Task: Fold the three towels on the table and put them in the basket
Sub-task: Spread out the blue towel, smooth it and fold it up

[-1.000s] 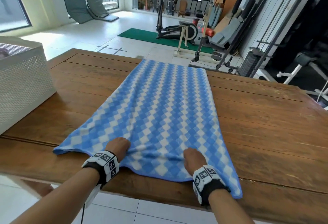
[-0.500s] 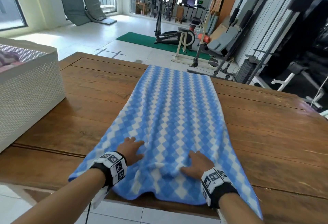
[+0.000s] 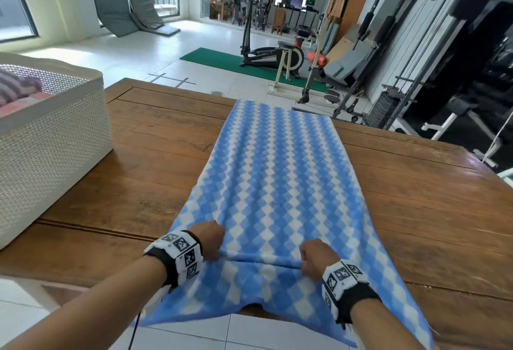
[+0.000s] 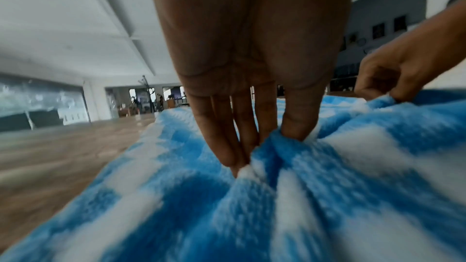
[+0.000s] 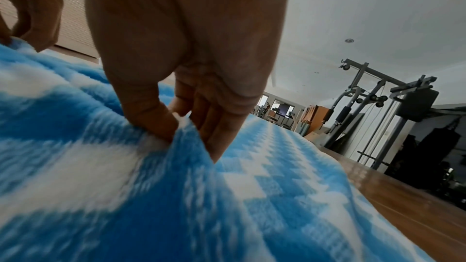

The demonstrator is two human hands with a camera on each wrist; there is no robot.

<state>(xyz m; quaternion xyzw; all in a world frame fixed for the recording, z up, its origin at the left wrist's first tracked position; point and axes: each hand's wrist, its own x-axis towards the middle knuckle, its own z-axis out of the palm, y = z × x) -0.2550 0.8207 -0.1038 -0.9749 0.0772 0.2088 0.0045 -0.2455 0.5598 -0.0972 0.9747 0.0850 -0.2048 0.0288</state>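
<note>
Towel [image 3: 280,183], blue-and-white checked, lay lengthwise across the wooden table [image 3: 416,211], far end near the far edge, near end hanging over the near edge. Basket [image 3: 55,138], white, perforated, stood on the table at the left, well apart from the towel. Inside it: folded cloth, one striped purple piece [image 3: 16,87] above a reddish one [image 3: 22,104]; how many pieces could not be told. Left hand [image 3: 209,238] pinched a raised ridge of towel, thumb on one side and fingers [image 4: 221,136] nearly straight on the other, cloth bunched between. Right hand [image 3: 315,258] pinched the same ridge further right, thumb against fingers [image 5: 216,130], fold caught between. Ridge ran taut between both hands, just inside the near table edge.
</note>
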